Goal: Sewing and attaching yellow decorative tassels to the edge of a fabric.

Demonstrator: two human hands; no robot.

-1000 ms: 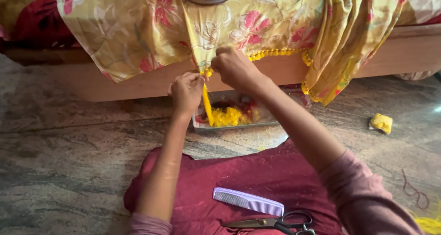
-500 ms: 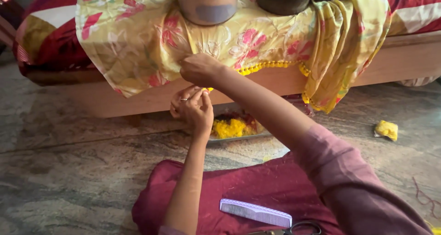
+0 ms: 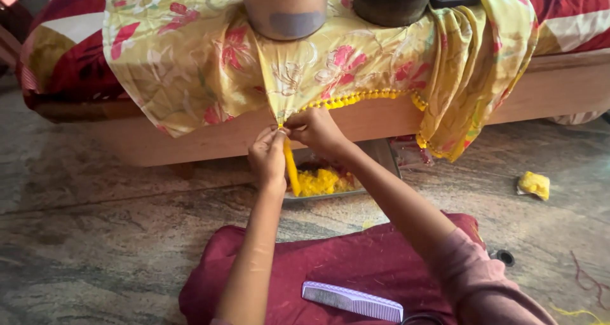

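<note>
The yellow thread bundle [image 3: 291, 166] hangs down from the edge of the yellow flowered cloth [image 3: 190, 58], at the place where the pompom trim [image 3: 356, 98] starts. My left hand [image 3: 268, 156] pinches its top with closed fingers, and my right hand [image 3: 318, 131] pinches the cloth edge just beside, touching the left. Below is a steel tray [image 3: 381, 156] with yellow thread pieces. A white comb [image 3: 352, 301] lies on the maroon cloth [image 3: 305, 268] on my lap.

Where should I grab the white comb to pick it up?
Probably from above, pinching the comb across its plain back edge. It lies flat on the maroon cloth, its teeth along the near edge, so the smooth spine gives fingers the firmer hold.
</note>
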